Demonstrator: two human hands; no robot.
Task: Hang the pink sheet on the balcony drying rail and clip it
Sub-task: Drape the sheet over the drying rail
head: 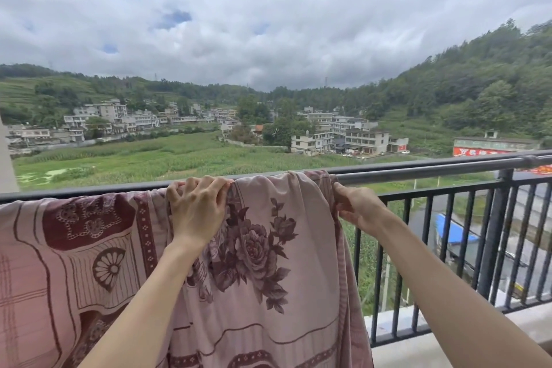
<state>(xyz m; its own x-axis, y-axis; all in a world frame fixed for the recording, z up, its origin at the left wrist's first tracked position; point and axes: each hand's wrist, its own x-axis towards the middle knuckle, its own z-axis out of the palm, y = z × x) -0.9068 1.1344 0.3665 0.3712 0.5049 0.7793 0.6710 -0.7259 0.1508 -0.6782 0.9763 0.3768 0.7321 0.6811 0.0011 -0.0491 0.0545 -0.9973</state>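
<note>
The pink sheet [286,248], printed with dark red flowers and borders, hangs over the grey drying rail [418,172] and covers its left and middle stretch. My left hand [197,206] grips the sheet at the top of the rail, fingers curled over the fold. My right hand [357,206] pinches the sheet's right edge just below the rail. The sheet is bunched near its right edge. No clip is in view.
Behind the rail stands the black balcony railing [448,248] with vertical bars, on a concrete ledge [418,346]. A grey post [495,233] joins the rail at the right. Beyond lie fields, houses and wooded hills.
</note>
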